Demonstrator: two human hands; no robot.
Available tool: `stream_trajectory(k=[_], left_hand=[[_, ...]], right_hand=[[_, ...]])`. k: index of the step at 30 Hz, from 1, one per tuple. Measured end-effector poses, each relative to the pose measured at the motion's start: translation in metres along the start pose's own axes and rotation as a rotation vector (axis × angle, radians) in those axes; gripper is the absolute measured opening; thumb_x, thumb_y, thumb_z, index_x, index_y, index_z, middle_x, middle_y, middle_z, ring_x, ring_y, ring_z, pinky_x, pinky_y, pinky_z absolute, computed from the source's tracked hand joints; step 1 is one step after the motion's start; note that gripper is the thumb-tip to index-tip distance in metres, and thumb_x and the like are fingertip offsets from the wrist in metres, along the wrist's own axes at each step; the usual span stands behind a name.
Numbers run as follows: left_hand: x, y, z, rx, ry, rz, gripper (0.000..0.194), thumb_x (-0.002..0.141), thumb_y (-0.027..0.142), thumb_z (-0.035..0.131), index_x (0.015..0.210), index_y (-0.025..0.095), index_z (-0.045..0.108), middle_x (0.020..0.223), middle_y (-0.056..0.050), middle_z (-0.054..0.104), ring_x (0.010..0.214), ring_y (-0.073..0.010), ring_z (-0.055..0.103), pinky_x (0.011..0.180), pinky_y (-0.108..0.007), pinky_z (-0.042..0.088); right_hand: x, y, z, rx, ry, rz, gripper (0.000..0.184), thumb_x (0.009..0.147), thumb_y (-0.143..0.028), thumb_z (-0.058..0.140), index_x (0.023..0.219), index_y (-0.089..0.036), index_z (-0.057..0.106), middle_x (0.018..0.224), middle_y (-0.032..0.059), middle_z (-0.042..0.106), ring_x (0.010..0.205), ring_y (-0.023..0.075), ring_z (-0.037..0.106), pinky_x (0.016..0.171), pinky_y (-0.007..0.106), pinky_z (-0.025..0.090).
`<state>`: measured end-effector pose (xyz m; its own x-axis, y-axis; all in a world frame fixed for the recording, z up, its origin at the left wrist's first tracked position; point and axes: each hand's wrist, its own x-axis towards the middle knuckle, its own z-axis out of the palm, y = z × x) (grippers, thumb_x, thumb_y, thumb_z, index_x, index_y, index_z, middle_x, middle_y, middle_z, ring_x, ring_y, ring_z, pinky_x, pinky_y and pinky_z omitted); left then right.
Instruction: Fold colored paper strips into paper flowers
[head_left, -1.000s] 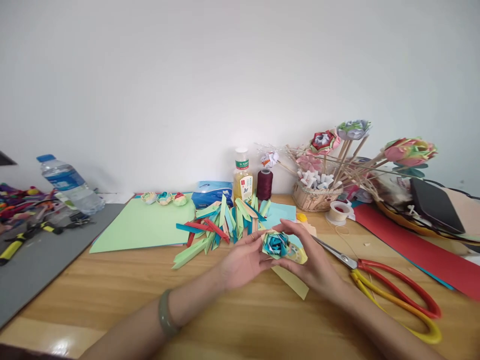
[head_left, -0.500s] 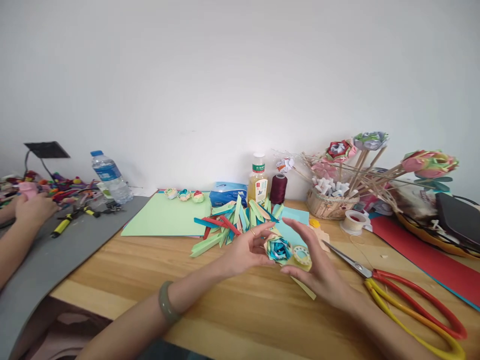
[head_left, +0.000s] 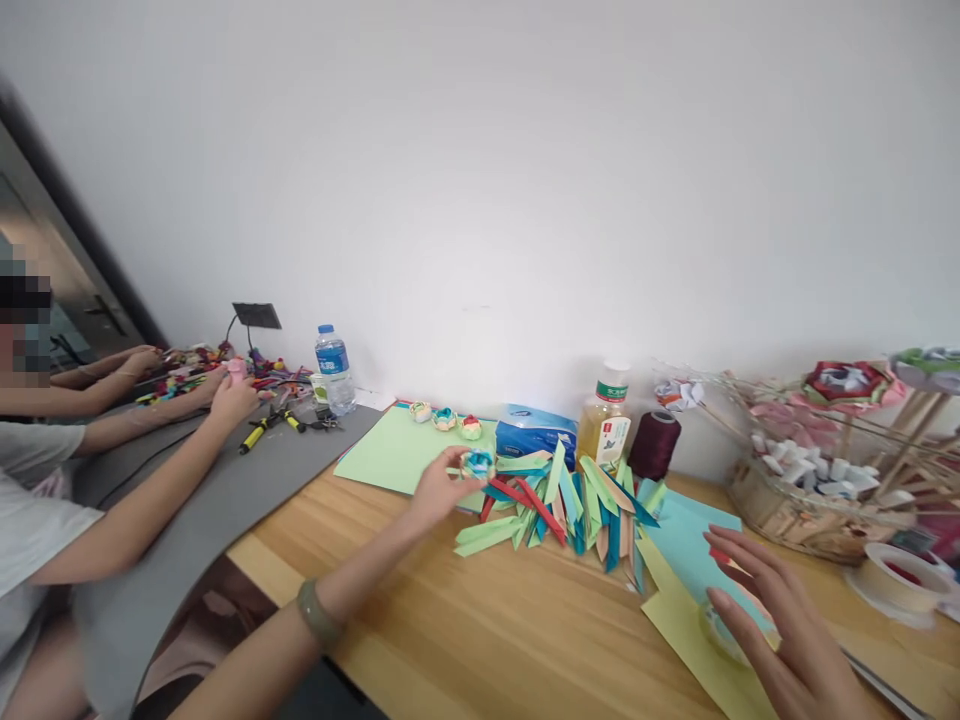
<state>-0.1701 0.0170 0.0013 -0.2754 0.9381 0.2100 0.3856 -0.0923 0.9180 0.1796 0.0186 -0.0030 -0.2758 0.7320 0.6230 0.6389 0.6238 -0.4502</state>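
Note:
My left hand [head_left: 441,487] reaches out to the left over the light green sheet [head_left: 390,452], its fingers pinched on a small blue and cream folded paper flower [head_left: 478,463]. Three similar small paper flowers [head_left: 444,418] lie in a row just beyond it on that sheet. My right hand [head_left: 780,625] hovers at the lower right with fingers spread and nothing in it, above a yellow sheet [head_left: 686,630] and a tape roll [head_left: 720,630]. A pile of folded paper strips [head_left: 570,495] lies between my hands.
A blue tissue pack [head_left: 534,437], juice bottle [head_left: 606,425], maroon thread spool [head_left: 655,445] and basket of paper flowers on sticks [head_left: 810,490] line the wall. At left, other people's arms work over a grey mat [head_left: 195,500] with pliers [head_left: 259,432] and a water bottle [head_left: 334,369].
My left hand carried the paper flower away from my right hand, leftward toward the green sheet. My right hand let go and opened. The view swung left, showing the neighbours.

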Motion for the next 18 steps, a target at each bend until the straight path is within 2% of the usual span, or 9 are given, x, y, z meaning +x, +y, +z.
stream_trajectory(k=[3, 6, 9, 12, 15, 18], left_hand=[[0.033, -0.018, -0.024, 0.179, 0.105, -0.025, 0.046, 0.066, 0.026, 0.069, 0.108, 0.02, 0.052, 0.107, -0.007, 0.057, 0.107, -0.0243, 0.049, 0.09, -0.04, 0.04], [0.057, -0.032, -0.033, 0.276, 0.104, -0.039, 0.032, 0.083, 0.031, 0.05, 0.111, 0.015, 0.051, 0.112, -0.008, 0.054, 0.096, -0.0198, 0.055, 0.081, -0.041, 0.047], [0.065, -0.041, -0.039, 0.309, 0.13, -0.044, 0.032, 0.084, 0.031, 0.049, 0.112, 0.015, 0.05, 0.112, -0.008, 0.054, 0.095, -0.0192, 0.055, 0.079, -0.04, 0.048], [0.058, -0.045, -0.049, 0.316, 0.195, -0.057, 0.033, 0.084, 0.03, 0.05, 0.112, 0.015, 0.05, 0.113, -0.009, 0.053, 0.096, -0.0196, 0.055, 0.079, -0.04, 0.048], [0.043, -0.026, -0.054, 0.303, 0.247, -0.068, 0.032, 0.084, 0.03, 0.05, 0.113, 0.015, 0.049, 0.115, -0.009, 0.052, 0.098, -0.0204, 0.054, 0.082, -0.042, 0.047], [0.019, 0.027, -0.045, 0.254, 0.175, -0.009, 0.026, 0.082, 0.02, 0.047, 0.107, 0.015, 0.053, 0.115, -0.011, 0.053, 0.105, -0.0228, 0.051, 0.089, -0.042, 0.043]], right_hand=[[0.001, 0.008, 0.003, -0.031, -0.017, 0.002, 0.035, 0.086, -0.045, 0.035, 0.115, -0.027, 0.044, 0.12, 0.0089, 0.046, 0.112, 0.0309, 0.044, 0.089, 0.051, 0.039], [0.0, 0.012, 0.004, -0.05, -0.034, -0.005, 0.034, 0.086, -0.044, 0.035, 0.114, -0.026, 0.045, 0.121, 0.0088, 0.046, 0.111, 0.0301, 0.045, 0.091, 0.052, 0.037], [-0.004, 0.016, 0.004, -0.063, -0.047, -0.014, 0.033, 0.087, -0.043, 0.035, 0.113, -0.026, 0.045, 0.122, 0.0089, 0.045, 0.111, 0.0303, 0.044, 0.09, 0.052, 0.038], [-0.005, 0.014, 0.003, -0.056, -0.054, -0.02, 0.033, 0.087, -0.043, 0.035, 0.115, -0.027, 0.044, 0.122, 0.0091, 0.044, 0.111, 0.0306, 0.044, 0.089, 0.054, 0.039], [0.007, 0.0, -0.006, -0.037, -0.018, -0.011, 0.033, 0.087, -0.043, 0.035, 0.115, -0.027, 0.045, 0.119, 0.0095, 0.047, 0.107, 0.0297, 0.048, 0.085, 0.052, 0.043], [0.02, -0.019, -0.028, 0.007, 0.029, -0.009, 0.029, 0.087, -0.04, 0.037, 0.11, -0.027, 0.049, 0.116, 0.0085, 0.05, 0.101, 0.0255, 0.054, 0.075, 0.04, 0.051]])
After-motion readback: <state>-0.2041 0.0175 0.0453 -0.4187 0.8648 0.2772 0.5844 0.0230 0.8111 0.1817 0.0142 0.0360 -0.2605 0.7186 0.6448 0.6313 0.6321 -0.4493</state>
